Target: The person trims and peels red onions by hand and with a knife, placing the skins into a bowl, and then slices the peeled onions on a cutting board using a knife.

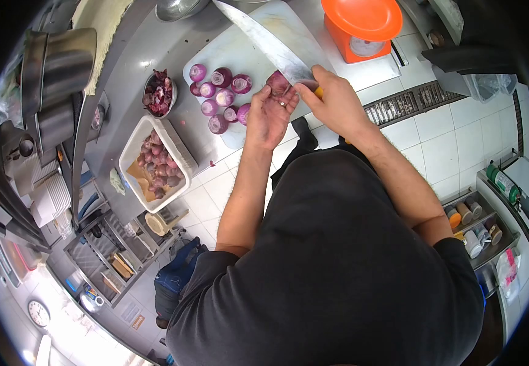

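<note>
My left hand [269,119] holds a red onion [278,83] at its fingertips, above the near edge of the cutting board [249,46]. In my right hand [338,100] is a large kitchen knife [264,43], its yellow handle partly hidden by the fingers. The heel of the blade lies against the onion, and the tip points to the upper left across the board. Several peeled red onions [224,97] with cut ends sit on the board, left of my left hand.
Left of the board stand a bowl of onion skins [159,93] and a white bin [184,160] with several unpeeled red onions [158,161]. An orange kitchen scale [362,52] stands to the right. A metal bowl [179,7] is at the top edge. A floor drain grate [392,108] runs at right.
</note>
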